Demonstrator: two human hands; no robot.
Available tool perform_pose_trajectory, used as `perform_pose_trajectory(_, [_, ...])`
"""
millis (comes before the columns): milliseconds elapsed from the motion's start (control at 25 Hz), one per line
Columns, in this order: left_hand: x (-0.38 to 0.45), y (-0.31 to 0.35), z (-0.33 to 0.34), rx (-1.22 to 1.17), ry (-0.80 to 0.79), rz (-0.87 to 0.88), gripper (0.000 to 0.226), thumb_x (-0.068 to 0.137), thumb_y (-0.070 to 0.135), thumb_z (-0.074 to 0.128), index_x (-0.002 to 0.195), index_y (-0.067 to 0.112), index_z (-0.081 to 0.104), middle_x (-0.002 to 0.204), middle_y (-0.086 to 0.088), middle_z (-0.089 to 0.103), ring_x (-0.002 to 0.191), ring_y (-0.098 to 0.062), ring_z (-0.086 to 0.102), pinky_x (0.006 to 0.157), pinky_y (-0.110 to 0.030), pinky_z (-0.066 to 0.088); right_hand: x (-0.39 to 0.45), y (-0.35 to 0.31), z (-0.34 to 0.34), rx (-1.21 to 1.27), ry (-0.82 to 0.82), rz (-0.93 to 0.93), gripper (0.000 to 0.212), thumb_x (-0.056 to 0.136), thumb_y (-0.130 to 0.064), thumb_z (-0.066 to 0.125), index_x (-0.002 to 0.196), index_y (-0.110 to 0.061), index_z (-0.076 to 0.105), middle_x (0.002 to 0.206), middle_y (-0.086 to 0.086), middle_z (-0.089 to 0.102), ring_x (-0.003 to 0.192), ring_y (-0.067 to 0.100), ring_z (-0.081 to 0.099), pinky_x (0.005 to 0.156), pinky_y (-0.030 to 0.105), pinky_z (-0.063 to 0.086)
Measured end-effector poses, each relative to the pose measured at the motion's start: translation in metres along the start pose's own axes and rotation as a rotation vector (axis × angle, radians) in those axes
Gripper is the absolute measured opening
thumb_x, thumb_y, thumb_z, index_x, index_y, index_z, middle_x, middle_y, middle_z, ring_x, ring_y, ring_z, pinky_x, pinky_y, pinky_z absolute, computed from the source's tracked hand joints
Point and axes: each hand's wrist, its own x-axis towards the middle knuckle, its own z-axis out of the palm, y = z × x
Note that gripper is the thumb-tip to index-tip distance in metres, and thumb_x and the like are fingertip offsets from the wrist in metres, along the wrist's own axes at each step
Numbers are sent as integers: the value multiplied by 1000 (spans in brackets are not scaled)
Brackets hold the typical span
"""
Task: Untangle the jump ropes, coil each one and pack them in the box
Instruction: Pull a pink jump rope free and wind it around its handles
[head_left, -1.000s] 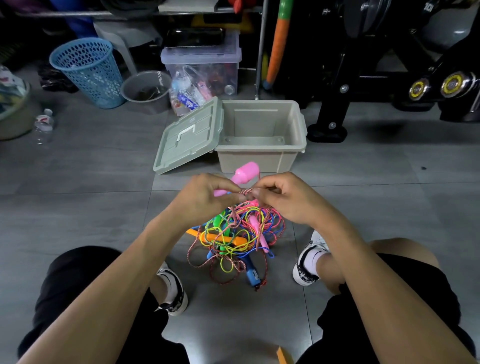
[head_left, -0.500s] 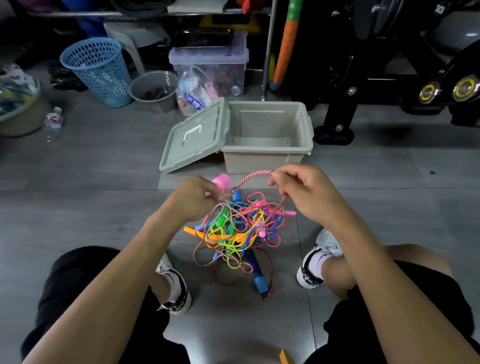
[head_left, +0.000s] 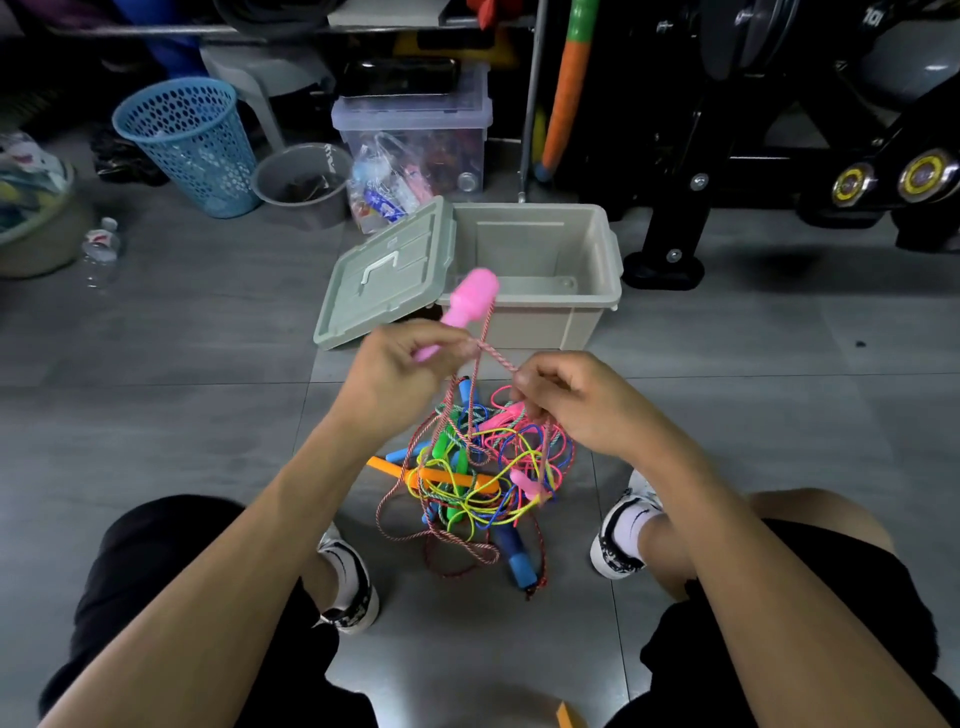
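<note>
A tangle of jump ropes in pink, yellow, blue, green and red-white cord lies on the grey floor between my feet, with blue, green, orange and pink handles in it. My left hand grips a pink handle raised above the heap. A red-white braided rope runs from that handle to my right hand, which pinches it just above the tangle. The beige box stands open beyond the heap, with nothing in it.
The box's grey-green lid leans against its left side. A blue mesh basket, a grey bucket, a clear storage bin and a water bottle stand further back. Black exercise equipment fills the right.
My left hand has lifted the pink handle higher. My right hand has come back down and closer to the left hand, sliding along the red-white rope. The view has shifted slightly.
</note>
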Motion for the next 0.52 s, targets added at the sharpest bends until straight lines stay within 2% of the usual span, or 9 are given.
perform_pose_trajectory(40, [3,-1,-7,-80,87,-6,13,86,16,71,85,28,75,64,13,66,54,-3,50,54,-16,40,0,6,0,-27,-26,45,31,101,-26,47,76,-25,64,65,-1,63,59,3,58,59,28,45])
perform_pose_trajectory(120, [9,-4,-24,-236,253,-63,13,87,20,68,80,29,76,49,13,51,44,-2,34,43,-13,28,-2,16,-2,-129,-89,159,33,103,-20,43,74,-24,59,64,-6,60,59,5,58,61,26,44])
perform_pose_trajectory(200, [13,-10,-34,-225,316,-154,19,86,19,67,73,29,75,50,14,53,44,-2,37,42,-12,28,-4,23,-6,-271,-129,252,35,102,-19,43,71,-24,58,65,-5,61,66,14,59,65,30,46])
perform_pose_trajectory(280, [13,-18,-33,3,203,-292,26,87,13,68,69,31,73,64,14,65,56,-2,50,50,-12,37,-4,22,-8,-315,-60,235,34,101,-18,45,70,-23,59,67,-2,62,68,21,60,67,36,50])
perform_pose_trajectory(320, [11,-24,-30,184,67,-371,23,87,13,68,72,29,74,76,9,68,67,-6,56,59,-15,41,-3,18,-8,-272,12,185,33,101,-19,46,72,-22,61,67,0,61,65,20,58,66,39,51])
perform_pose_trajectory(400, [7,-33,-19,574,-227,-475,12,89,17,65,87,20,76,99,-1,69,90,-19,62,80,-22,47,-3,5,-8,-116,151,46,29,100,-23,48,76,-25,64,62,-4,56,54,6,49,55,29,45])
perform_pose_trajectory(440, [4,-33,-16,688,-305,-477,13,89,20,64,94,18,76,105,-2,68,97,-22,62,86,-26,48,-4,-2,-8,-50,178,-21,28,99,-25,48,77,-28,65,59,-7,52,51,2,43,52,21,39])
perform_pose_trajectory(520, [0,-27,-10,624,-294,-419,16,85,26,70,99,23,76,105,1,67,96,-19,61,85,-24,47,-6,-12,-5,0,142,-95,26,98,-25,49,79,-30,67,55,-14,49,48,0,41,50,14,33])
